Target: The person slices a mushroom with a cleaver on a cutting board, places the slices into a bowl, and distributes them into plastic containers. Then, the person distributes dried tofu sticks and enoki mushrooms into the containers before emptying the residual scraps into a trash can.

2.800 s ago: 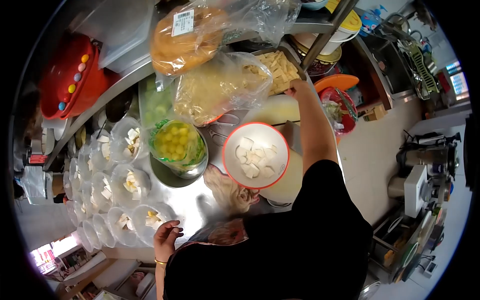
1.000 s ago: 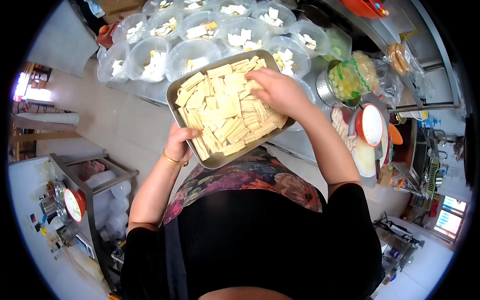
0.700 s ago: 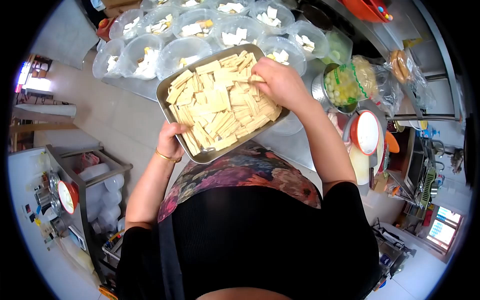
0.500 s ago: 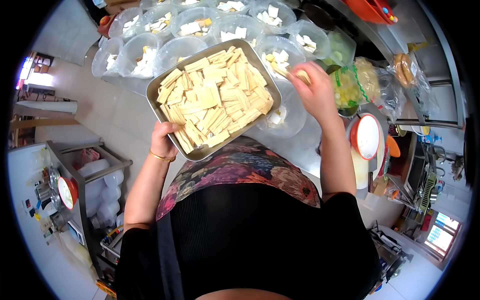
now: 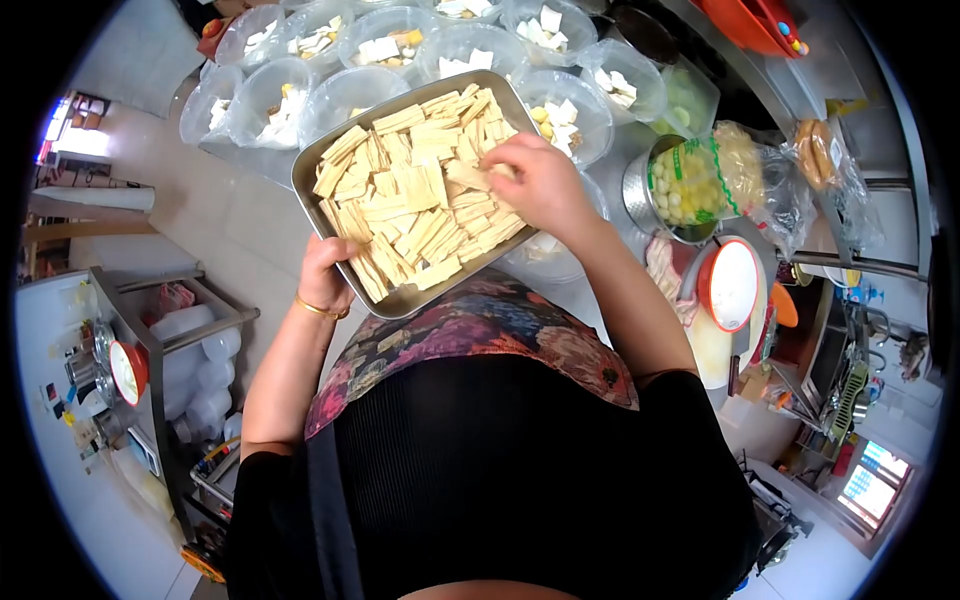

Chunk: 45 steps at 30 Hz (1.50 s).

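My left hand (image 5: 327, 275) grips the near left corner of a rectangular metal tray (image 5: 388, 306), thumb over the rim. The tray is tilted and full of pale yellow, ribbed bean curd stick pieces (image 5: 420, 190). Over the tray's right side, my right hand (image 5: 545, 185) has its fingers pinched on some of these pieces; how many is hidden. Just beyond the tray's right edge stands a plastic-lined bowl (image 5: 592, 112) with white pieces and yellow bits. Another lined bowl (image 5: 545, 262) lies partly hidden under my right forearm.
Several more lined bowls (image 5: 385, 45) with similar contents crowd the metal table. At right are a metal pot (image 5: 640, 185) with a bag of pale round food in it, an orange-rimmed white bowl (image 5: 733, 285) and hanging bags (image 5: 815, 155). A metal rack (image 5: 190, 335) stands at left.
My right hand has moved left, from over the bowl beside the tray with pieces in its fingers, to the pieces inside the tray. My left hand keeps its hold.
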Tool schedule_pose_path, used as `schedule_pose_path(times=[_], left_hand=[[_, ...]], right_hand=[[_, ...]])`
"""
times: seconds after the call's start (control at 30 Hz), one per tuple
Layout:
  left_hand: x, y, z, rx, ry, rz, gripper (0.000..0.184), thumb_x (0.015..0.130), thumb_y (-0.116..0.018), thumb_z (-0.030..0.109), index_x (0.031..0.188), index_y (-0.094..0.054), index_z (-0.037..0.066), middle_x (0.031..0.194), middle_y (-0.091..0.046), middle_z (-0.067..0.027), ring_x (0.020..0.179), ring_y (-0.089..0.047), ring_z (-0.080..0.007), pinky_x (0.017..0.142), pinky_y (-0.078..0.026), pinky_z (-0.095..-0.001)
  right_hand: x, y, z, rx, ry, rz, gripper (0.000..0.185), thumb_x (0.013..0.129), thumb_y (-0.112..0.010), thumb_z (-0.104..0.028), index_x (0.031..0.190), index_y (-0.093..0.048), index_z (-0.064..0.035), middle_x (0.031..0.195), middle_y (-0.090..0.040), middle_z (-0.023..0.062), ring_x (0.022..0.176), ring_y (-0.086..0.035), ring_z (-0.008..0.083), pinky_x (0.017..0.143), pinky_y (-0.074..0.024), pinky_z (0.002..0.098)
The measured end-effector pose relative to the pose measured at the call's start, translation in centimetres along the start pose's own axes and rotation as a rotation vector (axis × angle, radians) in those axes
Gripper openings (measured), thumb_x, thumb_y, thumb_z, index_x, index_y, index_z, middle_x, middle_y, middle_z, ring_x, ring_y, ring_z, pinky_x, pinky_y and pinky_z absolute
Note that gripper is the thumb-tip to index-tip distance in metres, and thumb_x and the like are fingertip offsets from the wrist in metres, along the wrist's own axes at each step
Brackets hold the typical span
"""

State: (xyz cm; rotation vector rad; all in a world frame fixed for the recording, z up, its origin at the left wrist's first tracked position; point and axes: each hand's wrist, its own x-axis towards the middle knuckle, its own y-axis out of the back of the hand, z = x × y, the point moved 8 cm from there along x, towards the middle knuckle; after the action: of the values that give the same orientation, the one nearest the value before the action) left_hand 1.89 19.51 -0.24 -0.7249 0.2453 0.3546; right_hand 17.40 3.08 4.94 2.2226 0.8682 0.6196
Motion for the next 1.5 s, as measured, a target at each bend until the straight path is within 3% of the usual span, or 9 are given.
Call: schedule_pose_path(times=[0.13,0.27,0.43,0.77,0.87,1.1,1.2,1.23,1.5], left_hand=[[-0.1,0.1,-0.2,-0.011,0.0,0.026,0.069,0.059,-0.047,0.006,0.125,-0.031,-0.007,0.119,-0.046,-0.0212,0.108,-0.05,-0.0309,0.092,-0.043,-0.0384],[-0.1,0.1,-0.2,-0.003,-0.016,0.008,0.069,0.059,-0.047,0.006,0.125,-0.031,-0.008,0.119,-0.047,-0.0208,0.107,-0.05,-0.0306,0.091,-0.043,-0.0383],[-0.2,-0.7,0.0,-0.024,-0.028,-0.025,0.067,0.059,-0.047,0.006,0.124,-0.033,-0.008,0.117,-0.048,-0.0205,0.106,-0.051,-0.0301,0.09,-0.044,-0.038],[-0.1,-0.4,-1.3,0.015,0.011,0.034,0.065,0.06,-0.047,0.005,0.122,-0.035,-0.009,0.116,-0.049,-0.0207,0.104,-0.052,-0.0307,0.089,-0.045,-0.0381],[-0.3,-0.4,-1.2,0.012,-0.016,0.05,0.064,0.06,-0.046,0.004,0.122,-0.035,-0.009,0.116,-0.05,-0.0206,0.103,-0.053,-0.0307,0.088,-0.045,-0.0381],[-0.3,0.0,-1.3,0.032,-0.005,0.084,0.063,0.06,-0.046,0.004,0.121,-0.036,-0.009,0.114,-0.051,-0.0205,0.1,-0.055,-0.0304,0.086,-0.047,-0.0379],[-0.3,-0.4,-2.1,0.018,0.003,0.08,0.063,0.06,-0.046,0.004,0.121,-0.036,-0.009,0.113,-0.051,-0.0204,0.1,-0.055,-0.0304,0.087,-0.046,-0.0384],[-0.2,-0.5,-2.1,0.02,0.007,0.073,0.063,0.06,-0.046,0.004,0.121,-0.036,-0.009,0.113,-0.051,-0.0204,0.1,-0.054,-0.0303,0.087,-0.046,-0.0385],[0.1,-2.1,-1.7,0.036,-0.051,0.022,0.065,0.059,-0.046,0.004,0.122,-0.035,-0.008,0.115,-0.05,-0.0192,0.104,-0.052,-0.0295,0.091,-0.043,-0.0375]], right_hand=[[-0.9,1.9,2.5,0.394,-0.47,-0.058,0.008,0.076,-0.06,-0.006,0.084,-0.062,-0.005,0.072,-0.057,0.0008,0.056,-0.05,0.0057,0.052,-0.0396,0.0183],[-0.2,3.5,5.2,0.547,-0.344,0.106,0.015,0.076,-0.06,-0.003,0.091,-0.061,-0.0034,0.069,-0.057,-0.0008,0.056,-0.051,0.0041,0.053,-0.0412,0.0171],[0.2,0.6,0.4,-0.095,0.035,-0.279,0.031,0.068,-0.07,-0.015,0.098,-0.062,-0.0078,0.095,-0.056,0.0052,0.088,-0.055,0.0194,0.077,-0.0448,0.0313],[0.8,8.1,4.0,-0.451,0.129,0.206,0.034,0.069,-0.068,-0.027,0.095,-0.061,-0.0063,0.089,-0.059,0.0104,0.082,-0.057,0.0254,0.073,-0.0459,0.0336],[-1.6,1.9,2.6,-0.452,-0.098,-0.364,0.033,0.069,-0.067,-0.028,0.095,-0.061,-0.0073,0.082,-0.061,0.01,0.077,-0.058,0.0271,0.07,-0.0461,0.035],[-1.1,5.2,6.4,0.14,-0.275,-0.003,0.017,0.072,-0.064,-0.007,0.089,-0.063,-0.004,0.063,-0.057,0.0015,0.061,-0.052,0.007,0.057,-0.0432,0.0221],[-0.1,8.6,8.7,0.135,-0.29,0.186,0.023,0.073,-0.066,-0.01,0.095,-0.062,-0.0042,0.072,-0.06,0.0049,0.062,-0.055,0.0118,0.059,-0.0453,0.0251],[0.2,9.4,6.3,-0.336,-0.038,0.269,0.034,0.071,-0.068,-0.018,0.102,-0.06,-0.0055,0.086,-0.061,0.0088,0.064,-0.057,0.0182,0.062,-0.0468,0.0287],[-1.2,1.4,2.0,-0.491,-0.105,-0.207,0.035,0.071,-0.063,-0.014,0.105,-0.057,-0.0071,0.093,-0.054,0.0114,0.075,-0.059,0.0264,0.066,-0.0473,0.0368]])
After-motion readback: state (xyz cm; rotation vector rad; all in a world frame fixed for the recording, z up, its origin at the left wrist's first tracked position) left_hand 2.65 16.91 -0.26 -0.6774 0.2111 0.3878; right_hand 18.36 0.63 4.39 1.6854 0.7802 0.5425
